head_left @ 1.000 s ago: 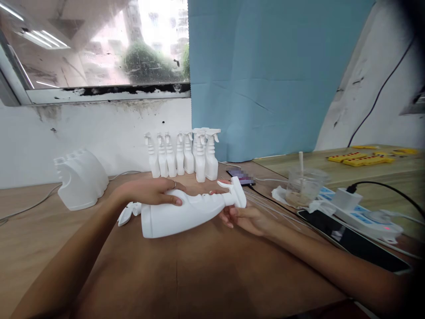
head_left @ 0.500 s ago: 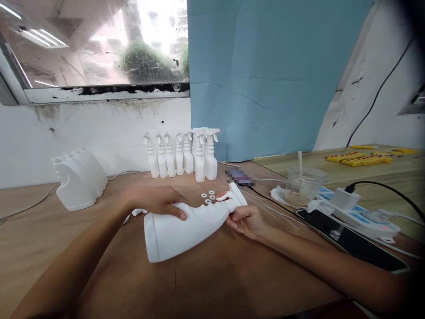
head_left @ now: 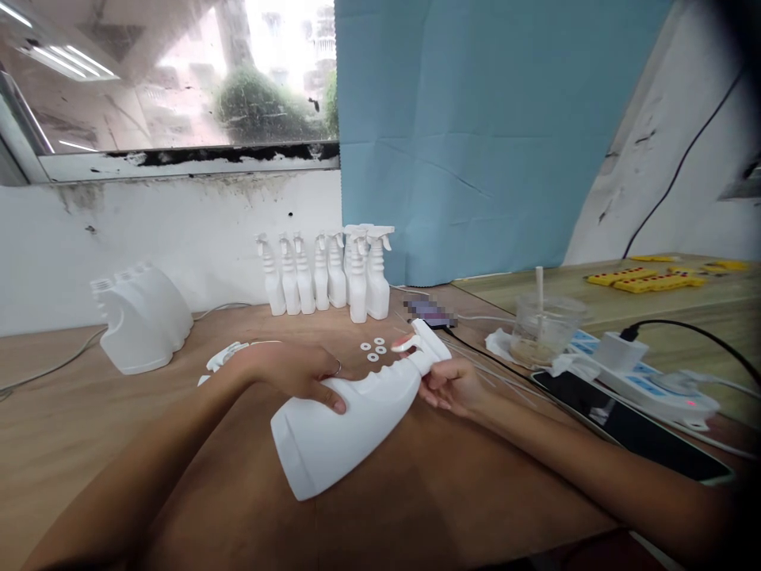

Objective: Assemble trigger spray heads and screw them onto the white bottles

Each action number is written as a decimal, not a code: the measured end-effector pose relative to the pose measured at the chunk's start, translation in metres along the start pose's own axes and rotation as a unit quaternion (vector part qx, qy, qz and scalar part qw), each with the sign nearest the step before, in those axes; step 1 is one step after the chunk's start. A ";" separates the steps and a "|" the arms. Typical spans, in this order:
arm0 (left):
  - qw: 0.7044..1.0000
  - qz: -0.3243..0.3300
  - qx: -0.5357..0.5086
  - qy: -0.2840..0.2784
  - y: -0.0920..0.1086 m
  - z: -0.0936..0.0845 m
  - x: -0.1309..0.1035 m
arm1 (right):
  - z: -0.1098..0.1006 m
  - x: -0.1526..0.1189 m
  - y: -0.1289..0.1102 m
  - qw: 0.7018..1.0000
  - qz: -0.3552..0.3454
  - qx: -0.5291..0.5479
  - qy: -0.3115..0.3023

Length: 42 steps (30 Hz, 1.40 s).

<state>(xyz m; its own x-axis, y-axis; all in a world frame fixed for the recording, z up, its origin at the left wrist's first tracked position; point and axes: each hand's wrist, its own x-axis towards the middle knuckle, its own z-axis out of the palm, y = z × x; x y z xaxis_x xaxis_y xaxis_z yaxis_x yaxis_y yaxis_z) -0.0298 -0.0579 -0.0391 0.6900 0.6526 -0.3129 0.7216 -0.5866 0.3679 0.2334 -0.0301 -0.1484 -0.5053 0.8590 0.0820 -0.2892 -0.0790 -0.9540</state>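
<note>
A white spray bottle point(head_left: 350, 432) with its trigger head point(head_left: 429, 349) fitted on the neck lies tilted in front of me, base toward the lower left. My left hand point(head_left: 306, 377) wraps over its body, thumb on the near side. At the neck, the curled fingers of my right hand point(head_left: 452, 386) grip just under the trigger head. Several small white washers point(head_left: 372, 358) lie on the table behind the bottle. Beyond my left forearm are loose white trigger heads point(head_left: 224, 355), partly hidden by the arm.
Several finished spray bottles point(head_left: 306, 289) stand against the wall. Bottles without heads point(head_left: 146, 333) are grouped at left. Thin tubes point(head_left: 493, 369) lie to the right, near a phone point(head_left: 429, 312), a plastic cup point(head_left: 544, 333), a power strip point(head_left: 671, 400) and a black tablet-like device point(head_left: 630, 428).
The bottle has tilted more steeply, its base swinging down and its head shifting slightly right. Both hands have moved right with it. More of the loose trigger heads shows behind my left arm.
</note>
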 end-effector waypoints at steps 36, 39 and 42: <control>0.832 -0.211 -0.110 0.501 -0.120 -0.017 0.151 | -0.009 0.024 0.032 0.688 -0.122 -0.714 -0.052; 0.832 -0.212 -0.154 0.488 -0.118 -0.018 0.162 | -0.010 0.024 0.032 0.684 -0.139 -0.714 -0.052; 0.831 -0.210 -0.194 0.477 -0.117 -0.020 0.169 | -0.011 0.024 0.033 0.681 -0.146 -0.715 -0.054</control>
<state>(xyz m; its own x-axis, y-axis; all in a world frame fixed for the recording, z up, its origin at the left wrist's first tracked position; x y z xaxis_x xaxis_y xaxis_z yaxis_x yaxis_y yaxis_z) 0.0014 0.1307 -0.1172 -0.1116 0.9525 0.2834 0.6873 -0.1320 0.7143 0.2203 -0.0065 -0.1810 -0.6752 0.6841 0.2758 0.6592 0.7274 -0.1906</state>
